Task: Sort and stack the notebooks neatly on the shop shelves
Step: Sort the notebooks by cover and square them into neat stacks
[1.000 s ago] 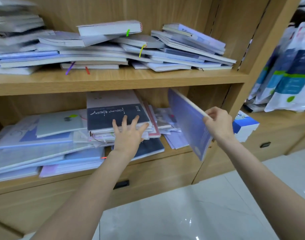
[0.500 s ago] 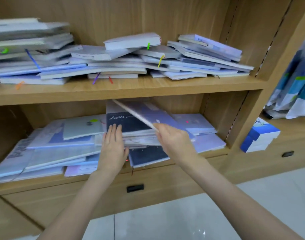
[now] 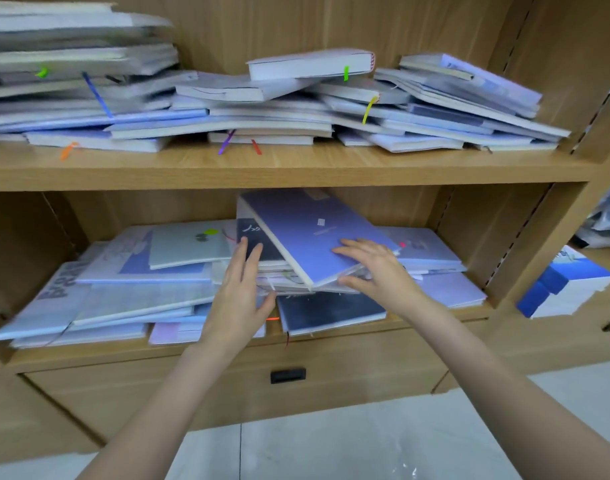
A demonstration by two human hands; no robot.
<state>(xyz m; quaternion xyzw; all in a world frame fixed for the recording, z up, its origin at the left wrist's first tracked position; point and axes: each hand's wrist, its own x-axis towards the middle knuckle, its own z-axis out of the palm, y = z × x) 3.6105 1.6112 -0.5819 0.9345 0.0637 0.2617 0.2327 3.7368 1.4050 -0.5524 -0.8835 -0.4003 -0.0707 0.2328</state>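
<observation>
A purple notebook lies tilted on top of the middle pile on the lower shelf. My right hand holds its near right corner, fingers spread on the cover and thumb under the edge. My left hand rests with straight fingers on the front of the same pile, its fingertips touching a dark navy notebook under the purple one. Another dark notebook lies at the bottom of the pile. Loose light-blue notebooks spread to the left.
The upper shelf carries untidy piles of pale notebooks with coloured ribbon markers. A drawer with a black handle sits under the lower shelf. A blue and white box stands on the ledge at right. Below is a pale tiled floor.
My right hand has carried the purple notebook from the right side, where it stood on edge, onto the middle pile and laid it flat. My left hand stayed on the pile.
</observation>
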